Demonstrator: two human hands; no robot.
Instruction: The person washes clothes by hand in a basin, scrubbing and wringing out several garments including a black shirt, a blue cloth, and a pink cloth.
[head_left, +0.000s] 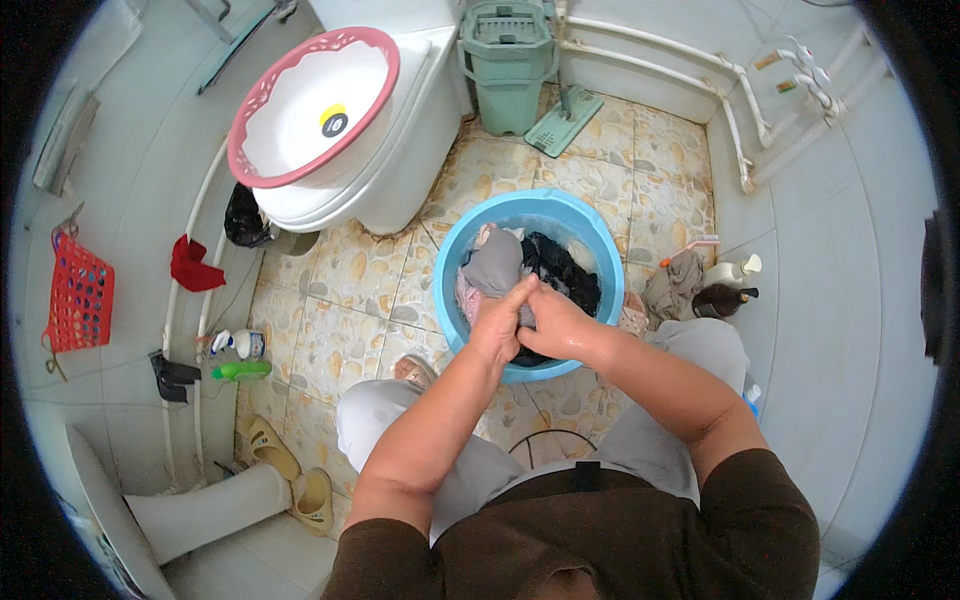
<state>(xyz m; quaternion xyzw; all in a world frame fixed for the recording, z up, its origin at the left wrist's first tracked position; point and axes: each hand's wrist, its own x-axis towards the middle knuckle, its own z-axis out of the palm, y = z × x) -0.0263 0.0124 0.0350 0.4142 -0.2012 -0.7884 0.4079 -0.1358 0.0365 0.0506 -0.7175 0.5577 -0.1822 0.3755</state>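
Between my knees on the tiled floor stands a blue plastic basin (444, 281) with wet clothes and sudsy water in it. Both hands meet over its near half. My left hand (499, 319) and my right hand (556, 321) are closed together on a grey cloth garment (495, 262), which bulges out beyond my fingers. To the right of it lies a bunched black garment (562, 270). A pink cloth (470, 298) shows at the basin's left wall. The part of the grey garment inside my grip is hidden.
A toilet (405, 172) at the back left carries a pink-rimmed white basin (388, 82). Behind stand a green mop bucket (510, 90) and a flat mop head (566, 124). Near the right wall are a brush (694, 247), a grey rag (675, 289) and pump bottles (720, 300). Slippers (313, 502) lie left.
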